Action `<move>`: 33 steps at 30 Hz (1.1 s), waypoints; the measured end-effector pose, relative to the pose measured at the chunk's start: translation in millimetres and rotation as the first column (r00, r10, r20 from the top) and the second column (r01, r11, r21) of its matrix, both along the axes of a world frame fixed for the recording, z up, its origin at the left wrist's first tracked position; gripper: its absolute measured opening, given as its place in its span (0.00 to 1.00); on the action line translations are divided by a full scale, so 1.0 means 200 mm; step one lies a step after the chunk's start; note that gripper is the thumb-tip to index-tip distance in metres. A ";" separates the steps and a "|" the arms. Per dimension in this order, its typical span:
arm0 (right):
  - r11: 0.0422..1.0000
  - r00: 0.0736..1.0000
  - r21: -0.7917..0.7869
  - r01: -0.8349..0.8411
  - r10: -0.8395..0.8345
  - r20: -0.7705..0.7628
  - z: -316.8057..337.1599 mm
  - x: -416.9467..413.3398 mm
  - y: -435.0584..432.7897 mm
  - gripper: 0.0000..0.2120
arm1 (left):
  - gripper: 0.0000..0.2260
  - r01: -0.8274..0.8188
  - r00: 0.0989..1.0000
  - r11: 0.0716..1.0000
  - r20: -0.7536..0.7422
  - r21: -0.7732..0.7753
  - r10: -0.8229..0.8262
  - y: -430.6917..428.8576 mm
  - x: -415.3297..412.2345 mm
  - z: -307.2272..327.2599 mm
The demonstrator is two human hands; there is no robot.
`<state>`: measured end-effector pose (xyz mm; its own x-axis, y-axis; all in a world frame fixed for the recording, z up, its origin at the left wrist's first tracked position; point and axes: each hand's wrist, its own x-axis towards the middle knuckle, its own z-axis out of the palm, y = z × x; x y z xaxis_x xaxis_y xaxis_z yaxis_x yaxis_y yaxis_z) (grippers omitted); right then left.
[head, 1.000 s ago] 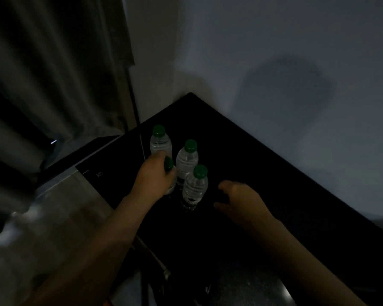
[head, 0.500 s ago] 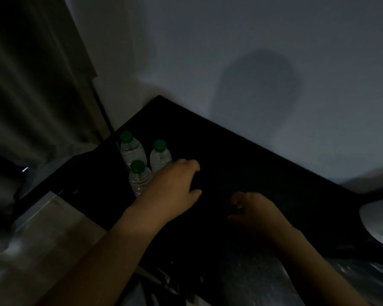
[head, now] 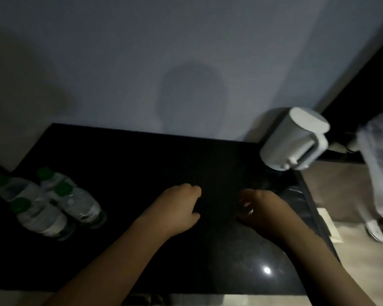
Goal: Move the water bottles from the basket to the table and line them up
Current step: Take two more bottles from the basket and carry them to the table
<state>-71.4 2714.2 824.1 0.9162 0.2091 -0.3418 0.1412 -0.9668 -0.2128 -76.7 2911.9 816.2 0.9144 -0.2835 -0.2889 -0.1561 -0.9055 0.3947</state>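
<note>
Our left hand [head: 177,208] and right hand [head: 265,210] hover over the dark table [head: 142,155], fingers curled, holding nothing. The water bottles [head: 53,204] stand bunched at the left end (not a neat row). A careless nudge could tip them. We cannot see the basket. The white jug [head: 294,140] looks shut.

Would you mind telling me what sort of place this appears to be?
Probably a dim hotel room or similar lodging: small water bottles grouped on a dark polished counter, and a white electric kettle against the plain wall.
</note>
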 end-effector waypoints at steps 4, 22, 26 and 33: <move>0.987 0.985 0.008 0.158 -0.158 0.071 0.08 -0.21 -0.30 0.15 | 0.20 0.145 0.989 0.989 -0.005 0.013 -0.145 -0.31 -0.06 -0.02; 0.554 0.545 0.125 0.823 -0.832 0.102 0.17 -1.29 -1.34 0.20 | 0.14 0.788 0.615 0.615 0.072 -0.020 -0.785 -1.66 -0.47 0.02; 0.414 0.404 0.117 0.903 -0.909 0.103 0.19 -1.41 -1.49 0.20 | 0.13 0.866 0.500 0.499 0.102 -0.043 -0.860 -1.97 -0.48 0.03; 0.195 0.187 0.096 0.976 -0.978 0.094 0.20 -1.46 -1.73 0.21 | 0.18 0.957 0.287 0.277 0.145 -0.086 -0.947 -2.45 -0.42 0.05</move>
